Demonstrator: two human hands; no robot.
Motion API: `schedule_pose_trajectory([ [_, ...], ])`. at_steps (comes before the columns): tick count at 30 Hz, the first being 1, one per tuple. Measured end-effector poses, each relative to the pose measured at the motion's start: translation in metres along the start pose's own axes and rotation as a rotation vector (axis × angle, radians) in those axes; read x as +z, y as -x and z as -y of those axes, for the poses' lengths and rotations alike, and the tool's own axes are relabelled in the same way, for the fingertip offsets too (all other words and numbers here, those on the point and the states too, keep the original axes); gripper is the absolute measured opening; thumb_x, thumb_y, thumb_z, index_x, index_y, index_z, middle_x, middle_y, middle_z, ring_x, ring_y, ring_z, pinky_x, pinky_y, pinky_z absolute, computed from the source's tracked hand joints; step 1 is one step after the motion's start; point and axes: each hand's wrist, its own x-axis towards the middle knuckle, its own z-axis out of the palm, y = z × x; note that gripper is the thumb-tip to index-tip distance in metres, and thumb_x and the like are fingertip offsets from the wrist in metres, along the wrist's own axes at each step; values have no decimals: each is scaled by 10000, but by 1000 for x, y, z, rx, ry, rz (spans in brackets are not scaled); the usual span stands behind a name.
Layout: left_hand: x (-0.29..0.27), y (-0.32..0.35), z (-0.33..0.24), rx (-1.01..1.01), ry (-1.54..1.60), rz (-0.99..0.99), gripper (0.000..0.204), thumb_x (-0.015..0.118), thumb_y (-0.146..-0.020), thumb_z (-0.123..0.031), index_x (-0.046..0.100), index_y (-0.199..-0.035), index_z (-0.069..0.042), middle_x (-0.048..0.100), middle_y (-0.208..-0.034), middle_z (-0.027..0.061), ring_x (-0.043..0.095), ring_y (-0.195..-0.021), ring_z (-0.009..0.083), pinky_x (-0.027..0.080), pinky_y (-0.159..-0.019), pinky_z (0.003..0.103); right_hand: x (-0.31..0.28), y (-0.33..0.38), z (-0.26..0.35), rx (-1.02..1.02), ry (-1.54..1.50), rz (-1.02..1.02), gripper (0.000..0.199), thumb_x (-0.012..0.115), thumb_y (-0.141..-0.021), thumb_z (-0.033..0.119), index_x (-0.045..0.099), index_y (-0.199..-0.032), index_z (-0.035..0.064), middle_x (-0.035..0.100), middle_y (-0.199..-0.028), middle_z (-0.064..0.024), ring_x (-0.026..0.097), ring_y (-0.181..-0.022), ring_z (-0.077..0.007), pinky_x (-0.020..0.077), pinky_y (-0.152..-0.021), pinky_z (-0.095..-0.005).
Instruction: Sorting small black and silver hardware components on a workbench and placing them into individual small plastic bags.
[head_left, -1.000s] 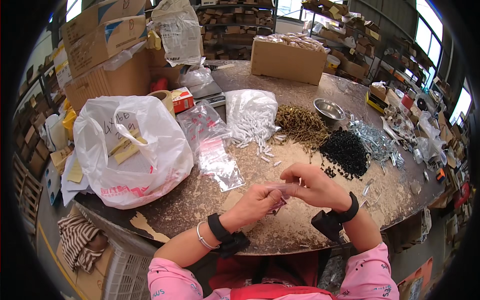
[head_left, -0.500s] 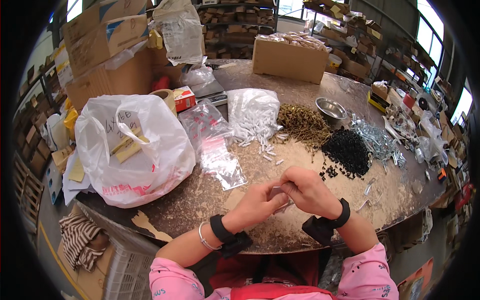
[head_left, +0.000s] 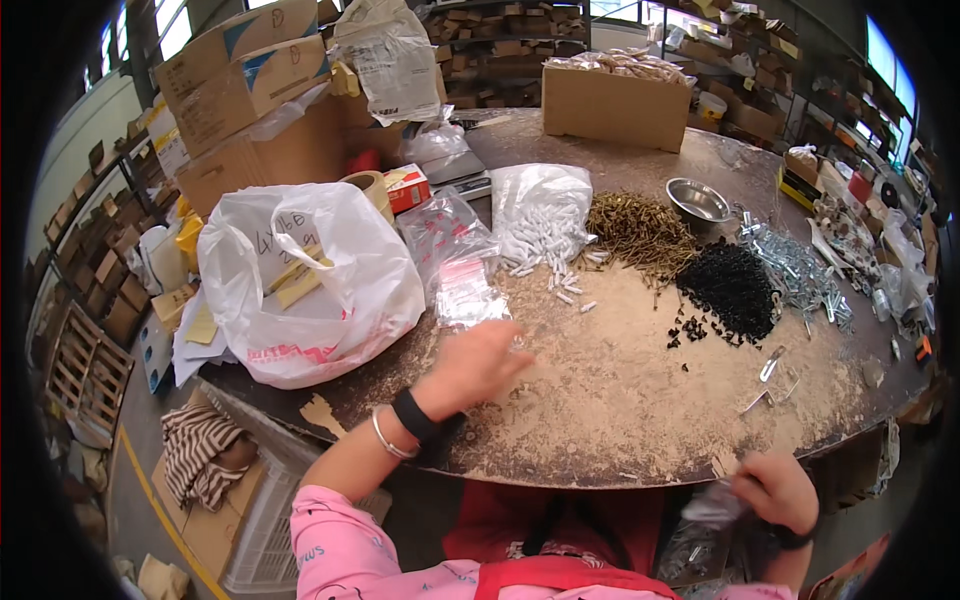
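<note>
My left hand [head_left: 475, 368] is over the near end of the small clear zip bags [head_left: 468, 300]. Its fingers are blurred, so I cannot make out whether they grip anything. Off the table's front edge at the right, my right hand [head_left: 780, 490] is closed on a small clear plastic bag [head_left: 714, 506], whose contents are too blurred to tell. Beyond the left hand, white plastic wall plugs [head_left: 545, 235] spill from a clear bag. Beside them lie heaps of brass-coloured screws [head_left: 640, 228], small black parts [head_left: 728, 290] and silvery metal pieces [head_left: 795, 275].
A big white plastic bag [head_left: 310, 290] stands at the left, with cardboard boxes [head_left: 245, 100] behind it. A metal bowl [head_left: 698, 200] sits behind the heaps. Farther back is an open carton [head_left: 615, 108]. Few loose metal pieces [head_left: 770, 365] lie at the right.
My hands, together at the table's front half a second ago, have parted. The left moved left to the zip bags; the right moved right and down past the table edge. The view shifted slightly.
</note>
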Motion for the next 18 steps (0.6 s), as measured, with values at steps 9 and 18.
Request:
schedule_pose_trajectory([
  [9,-25,-5,2,-133,-104,287,270,608,-773,-305,639,-885,-62,644,-871,162,610,-838,315,482,-721,397,57,90,-131,565,374,-57,160,634,-685,138,626,-787,15,610,-710,-195,624,-706,-339,490,-622,-382],
  [18,1,-40,48,-189,-190,393,174,636,-707,-224,629,-798,-76,634,-790,114,603,-749,308,466,-645,391,22,18,-35,24,-111,184,266,637,-746,161,623,-976,28,641,-819,-151,627,-773,-317,500,-676,-360],
])
